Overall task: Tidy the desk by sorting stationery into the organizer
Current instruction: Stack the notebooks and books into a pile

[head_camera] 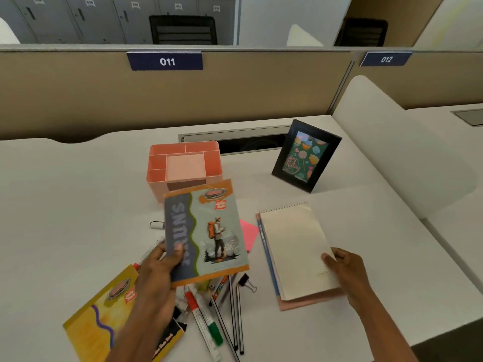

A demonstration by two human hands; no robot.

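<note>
Matt pink plastic organizer (184, 146); glossy card-covered notebook (217, 231); plain matt paper spiral pad (295, 246); black metal binder clip (244, 279); smooth matt white desk (78, 192).

One pink organizer (156, 163), one black picture frame (303, 155), one spiral notepad (295, 244), one binder clip (244, 280), one pink sticky-note pad (248, 231). Two exercise books in all: a hiker-cover exercise book (217, 231) and a yellow exercise book (99, 317). At least three striped pencils (232, 309). One red-capped marker (193, 304) and one green-capped marker (214, 333); any others overlap uncountably.
</note>
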